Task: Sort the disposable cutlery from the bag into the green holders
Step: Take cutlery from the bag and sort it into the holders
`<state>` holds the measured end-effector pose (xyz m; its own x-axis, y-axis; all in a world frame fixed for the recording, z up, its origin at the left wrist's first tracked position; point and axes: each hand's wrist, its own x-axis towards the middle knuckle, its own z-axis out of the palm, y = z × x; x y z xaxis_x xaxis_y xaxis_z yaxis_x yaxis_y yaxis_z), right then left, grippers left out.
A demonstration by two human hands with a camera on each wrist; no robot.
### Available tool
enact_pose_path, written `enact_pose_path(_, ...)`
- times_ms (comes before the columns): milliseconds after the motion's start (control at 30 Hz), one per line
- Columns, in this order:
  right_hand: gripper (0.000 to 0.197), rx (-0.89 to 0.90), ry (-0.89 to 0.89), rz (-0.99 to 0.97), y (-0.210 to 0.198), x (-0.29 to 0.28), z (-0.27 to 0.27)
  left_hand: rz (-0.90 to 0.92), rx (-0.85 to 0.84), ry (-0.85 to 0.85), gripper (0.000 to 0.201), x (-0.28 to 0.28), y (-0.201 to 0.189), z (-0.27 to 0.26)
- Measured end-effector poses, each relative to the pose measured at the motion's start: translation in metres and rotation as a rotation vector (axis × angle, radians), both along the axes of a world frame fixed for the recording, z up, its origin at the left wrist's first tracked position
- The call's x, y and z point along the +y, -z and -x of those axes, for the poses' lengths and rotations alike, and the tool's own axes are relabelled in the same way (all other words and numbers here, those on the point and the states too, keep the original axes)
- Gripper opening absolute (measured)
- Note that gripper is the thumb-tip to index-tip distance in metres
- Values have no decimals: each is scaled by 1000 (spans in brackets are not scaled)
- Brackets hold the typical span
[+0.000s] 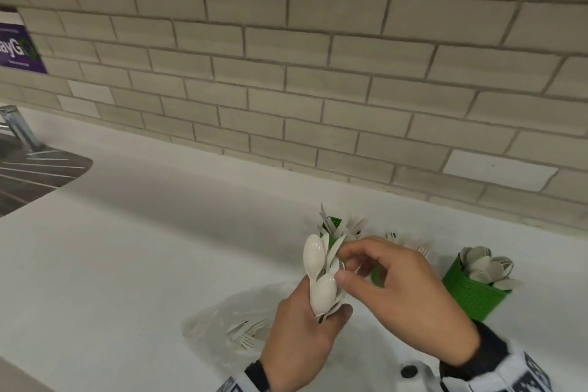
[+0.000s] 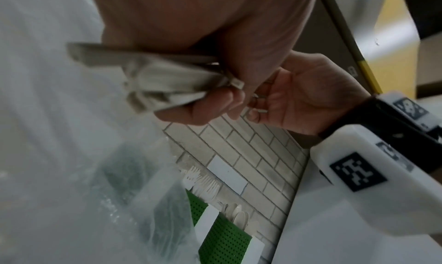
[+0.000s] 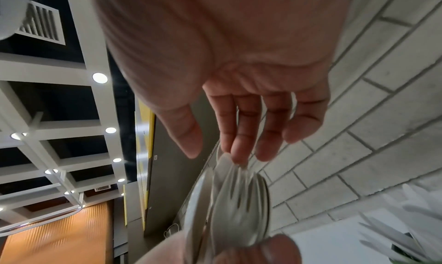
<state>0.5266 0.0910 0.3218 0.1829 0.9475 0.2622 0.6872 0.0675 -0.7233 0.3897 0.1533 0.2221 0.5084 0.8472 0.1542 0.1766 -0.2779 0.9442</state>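
My left hand (image 1: 331, 312) grips an upright bundle of white plastic spoons and forks (image 1: 319, 283) above the counter. My right hand (image 1: 345, 264) reaches across it; in the right wrist view its nearly straight fingertips (image 3: 238, 159) touch the bundle's (image 3: 234, 202) top, thumb apart. Three green holders stand behind: the back one (image 1: 334, 226) with knives, the middle one (image 1: 378, 275) mostly hidden by my right hand, and the right one (image 1: 474, 296) with spoons. The clear bag (image 1: 235, 328) with forks lies under my left hand.
A white counter (image 1: 127, 264) runs along a beige tiled wall (image 1: 318, 73). A steel sink (image 1: 31, 175) with a tap (image 1: 19, 127) sits at the far left. A purple sign (image 1: 19, 44) hangs on the wall.
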Motion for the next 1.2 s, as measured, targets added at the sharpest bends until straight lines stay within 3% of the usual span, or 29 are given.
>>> enact_pose_path(167,9,22,148,-29,12,-1,-10,-133,75,36,37,-5,-1,-11)
enact_pose_path(467,15,-45,105,80,4,-2,-31,-165,122,54,42,1,1,-22)
enact_pose_path(700,12,121,203,-184,-36,14,-48,-123,86,40,36,25,4,-18)
enact_pose_path(867,16,169,322,-501,-65,45,-74,47,-99,-31,10,38,2,-7)
enact_pose_path(1000,12,-49,400,-379,-39,93,-93,252,-273,-106,19,49,-11,0)
enact_pose_path(1200,15,-384,258,-65,35,142,-85,433,-368,-102,35,59,-17,5)
